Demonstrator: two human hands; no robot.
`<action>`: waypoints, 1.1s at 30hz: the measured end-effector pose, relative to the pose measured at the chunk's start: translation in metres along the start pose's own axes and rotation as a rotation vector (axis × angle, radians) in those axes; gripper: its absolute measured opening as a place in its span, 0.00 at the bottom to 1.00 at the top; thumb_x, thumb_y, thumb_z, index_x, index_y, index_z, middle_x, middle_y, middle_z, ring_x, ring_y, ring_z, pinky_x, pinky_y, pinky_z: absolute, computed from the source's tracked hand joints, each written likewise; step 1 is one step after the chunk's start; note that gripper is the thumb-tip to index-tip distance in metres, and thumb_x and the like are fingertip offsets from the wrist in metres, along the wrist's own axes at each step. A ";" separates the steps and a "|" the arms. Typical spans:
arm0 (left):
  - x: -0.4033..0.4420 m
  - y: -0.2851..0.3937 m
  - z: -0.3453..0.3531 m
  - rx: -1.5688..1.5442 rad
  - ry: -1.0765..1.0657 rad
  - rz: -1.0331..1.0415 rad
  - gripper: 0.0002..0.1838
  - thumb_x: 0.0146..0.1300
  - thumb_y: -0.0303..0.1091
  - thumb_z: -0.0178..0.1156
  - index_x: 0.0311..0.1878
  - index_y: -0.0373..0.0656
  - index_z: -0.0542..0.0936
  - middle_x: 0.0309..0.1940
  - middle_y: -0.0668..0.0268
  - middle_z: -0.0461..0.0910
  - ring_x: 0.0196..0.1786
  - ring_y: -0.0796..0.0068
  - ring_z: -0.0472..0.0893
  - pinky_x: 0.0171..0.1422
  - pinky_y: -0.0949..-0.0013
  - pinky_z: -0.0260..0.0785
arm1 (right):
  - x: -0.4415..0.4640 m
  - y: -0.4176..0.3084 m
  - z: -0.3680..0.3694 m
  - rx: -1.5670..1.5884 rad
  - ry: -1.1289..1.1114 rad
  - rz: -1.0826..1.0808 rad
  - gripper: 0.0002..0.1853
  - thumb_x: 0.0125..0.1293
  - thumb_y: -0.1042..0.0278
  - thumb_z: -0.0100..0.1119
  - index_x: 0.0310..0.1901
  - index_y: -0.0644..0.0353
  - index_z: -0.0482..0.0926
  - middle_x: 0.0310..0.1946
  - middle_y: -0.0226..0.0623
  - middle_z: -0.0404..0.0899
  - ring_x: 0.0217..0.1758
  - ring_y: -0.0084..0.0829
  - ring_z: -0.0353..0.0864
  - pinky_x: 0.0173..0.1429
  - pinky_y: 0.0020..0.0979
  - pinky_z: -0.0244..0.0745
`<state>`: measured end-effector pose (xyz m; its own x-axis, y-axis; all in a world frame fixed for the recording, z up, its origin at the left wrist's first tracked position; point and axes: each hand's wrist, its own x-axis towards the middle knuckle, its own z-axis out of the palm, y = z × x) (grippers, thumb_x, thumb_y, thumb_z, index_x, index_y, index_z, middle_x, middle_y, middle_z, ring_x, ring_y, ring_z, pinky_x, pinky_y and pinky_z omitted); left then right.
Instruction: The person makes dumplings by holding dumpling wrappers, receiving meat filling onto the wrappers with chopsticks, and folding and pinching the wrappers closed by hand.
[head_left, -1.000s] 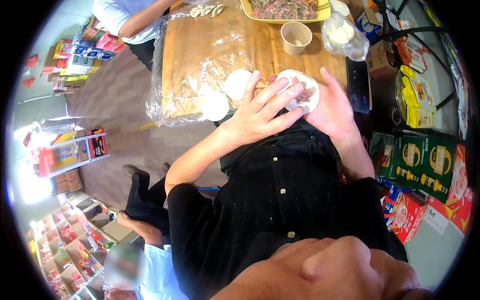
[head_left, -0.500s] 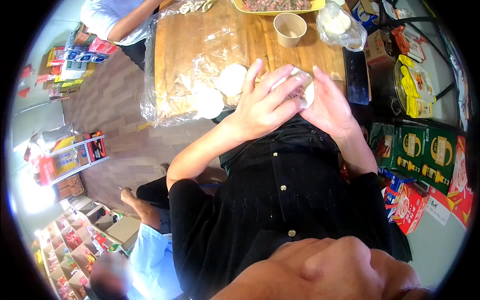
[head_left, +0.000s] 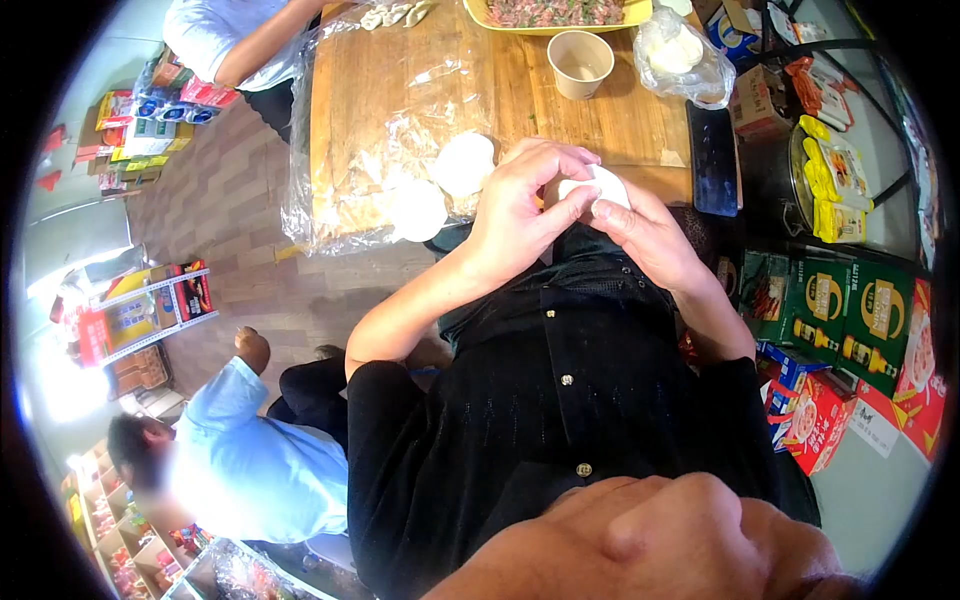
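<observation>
A white dough wrapper [head_left: 608, 186] is pinched between the fingers of both hands at the table's near edge; its filling is hidden now. My left hand [head_left: 535, 205], on the image's left, curls round one side of it. On the other side, my right hand [head_left: 655, 235] presses the edge with thumb and fingers. Two round wrappers, one [head_left: 464, 164] higher and one [head_left: 417, 210] lower, lie on plastic film left of my hands. Beyond them stand a paper cup [head_left: 580, 64] and a yellow tray [head_left: 556, 29] of minced filling.
Folded dumplings [head_left: 395, 14] lie at the table's [head_left: 520, 90] far left, by a co-worker's arm [head_left: 265, 45]. A bag of dough [head_left: 680, 60] and a dark phone-like slab [head_left: 712, 160] are at the right. Another person [head_left: 260, 460] sits at lower left; boxes [head_left: 830, 310] stand right.
Both hands have gone from spread fingers to a pinch on the wrapper, which has folded over its filling. The person at lower left has turned and shifted, raising an arm.
</observation>
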<state>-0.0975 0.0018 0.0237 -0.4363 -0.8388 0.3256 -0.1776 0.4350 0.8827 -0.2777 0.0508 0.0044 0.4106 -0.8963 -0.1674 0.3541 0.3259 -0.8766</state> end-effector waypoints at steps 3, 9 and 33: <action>0.000 0.000 0.000 -0.014 -0.012 0.021 0.05 0.58 0.26 0.66 0.36 0.39 0.80 0.43 0.60 0.83 0.48 0.70 0.79 0.55 0.67 0.69 | -0.001 -0.002 0.001 -0.016 -0.017 -0.031 0.22 0.74 0.64 0.49 0.64 0.68 0.66 0.56 0.34 0.73 0.60 0.22 0.70 0.65 0.26 0.65; -0.003 -0.002 0.001 -0.085 -0.003 0.020 0.06 0.57 0.25 0.66 0.37 0.39 0.79 0.42 0.61 0.81 0.49 0.70 0.78 0.56 0.67 0.69 | -0.003 -0.008 0.005 -0.158 -0.018 -0.056 0.22 0.76 0.64 0.46 0.64 0.69 0.66 0.57 0.36 0.73 0.61 0.24 0.70 0.66 0.28 0.63; -0.008 0.003 -0.004 0.083 0.050 0.138 0.07 0.52 0.24 0.68 0.34 0.43 0.82 0.39 0.66 0.79 0.44 0.67 0.77 0.45 0.68 0.69 | 0.001 -0.015 0.006 -0.745 -0.015 -0.275 0.16 0.71 0.70 0.53 0.57 0.67 0.73 0.50 0.38 0.78 0.54 0.28 0.76 0.58 0.27 0.69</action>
<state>-0.0910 0.0084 0.0257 -0.4177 -0.7834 0.4601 -0.1923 0.5712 0.7980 -0.2776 0.0468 0.0198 0.4035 -0.9095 0.1004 -0.2090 -0.1984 -0.9576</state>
